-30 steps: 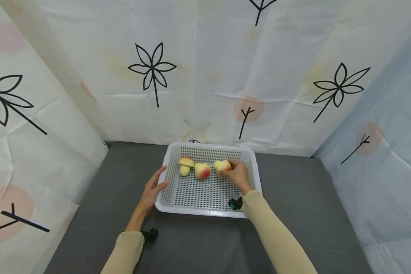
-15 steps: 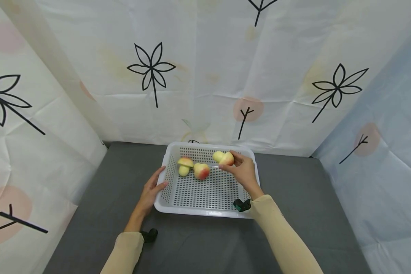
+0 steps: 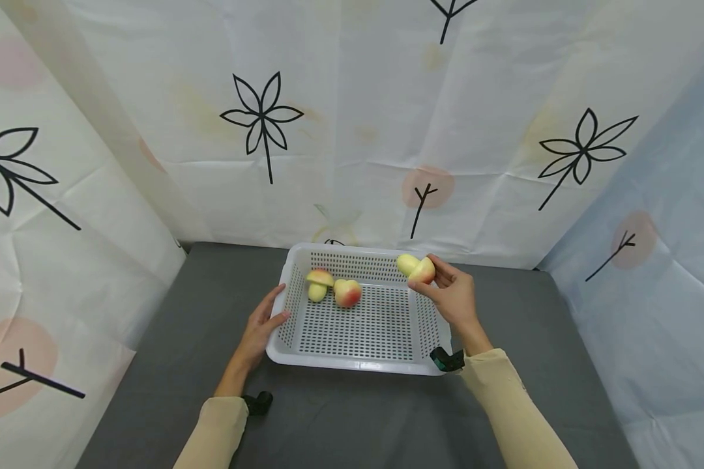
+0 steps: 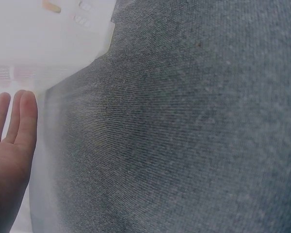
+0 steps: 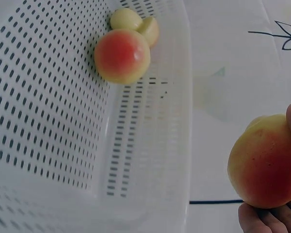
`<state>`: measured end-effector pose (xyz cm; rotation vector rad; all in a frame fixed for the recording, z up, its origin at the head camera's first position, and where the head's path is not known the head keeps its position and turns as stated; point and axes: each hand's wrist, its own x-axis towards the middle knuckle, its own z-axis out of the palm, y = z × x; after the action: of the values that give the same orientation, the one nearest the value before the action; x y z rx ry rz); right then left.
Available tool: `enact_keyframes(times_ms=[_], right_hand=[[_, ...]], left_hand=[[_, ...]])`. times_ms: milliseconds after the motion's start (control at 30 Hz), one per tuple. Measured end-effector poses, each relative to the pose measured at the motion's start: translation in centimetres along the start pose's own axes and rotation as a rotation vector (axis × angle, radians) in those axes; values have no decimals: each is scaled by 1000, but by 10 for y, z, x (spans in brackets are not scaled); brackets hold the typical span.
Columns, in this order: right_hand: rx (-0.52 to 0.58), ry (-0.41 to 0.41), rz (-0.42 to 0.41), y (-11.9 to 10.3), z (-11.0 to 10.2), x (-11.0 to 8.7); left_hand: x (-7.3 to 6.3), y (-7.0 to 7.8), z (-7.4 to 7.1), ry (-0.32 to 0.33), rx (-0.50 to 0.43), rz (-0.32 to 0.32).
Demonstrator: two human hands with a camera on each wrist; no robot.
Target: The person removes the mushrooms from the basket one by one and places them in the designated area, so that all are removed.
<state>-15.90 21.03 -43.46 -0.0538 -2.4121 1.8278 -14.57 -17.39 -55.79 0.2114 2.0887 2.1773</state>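
A white perforated plastic basket [image 3: 358, 339] stands on the dark table. My left hand [image 3: 261, 329] grips its left rim, thumb over the edge; in the left wrist view the fingers [image 4: 26, 119] lie along the outer wall. Above the basket's back right corner, my right hand [image 3: 456, 296] pinches a toy mushroom [image 3: 424, 271] by its red-and-yellow cap, the pale stem pointing left. The right wrist view shows that cap [image 5: 262, 162] close up, outside the rim. Two similar mushrooms lie inside at the left: one with its stem towards me [image 3: 318, 285], another cap-forward [image 3: 348, 294].
Grey cloth [image 3: 352, 417] covers the table around the basket. A pale curtain [image 3: 352, 130] with plant drawings rises right behind the basket's back edge, and similar cloth hangs at the left and right sides.
My right hand has lifted the mushroom from the basket floor and carried it right, towards the back right corner. The left hand and the other two mushrooms have stayed put.
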Motion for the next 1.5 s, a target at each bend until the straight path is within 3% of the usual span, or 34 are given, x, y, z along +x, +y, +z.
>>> enact_keyframes(times_ms=[300,767,1133,1500], right_hand=[[64,105,36,6,-30,-6],[109,267,138,43,-67,-9],[22,308,255,88,-80,-7],[-32,332,293,123,-80,2]], left_hand=[[0,-1,0,-7,1,7],[-1,-1,0,-19,-3,31],[-1,-1,0,-13,9,16],[0,0,-1,-25,8,7]])
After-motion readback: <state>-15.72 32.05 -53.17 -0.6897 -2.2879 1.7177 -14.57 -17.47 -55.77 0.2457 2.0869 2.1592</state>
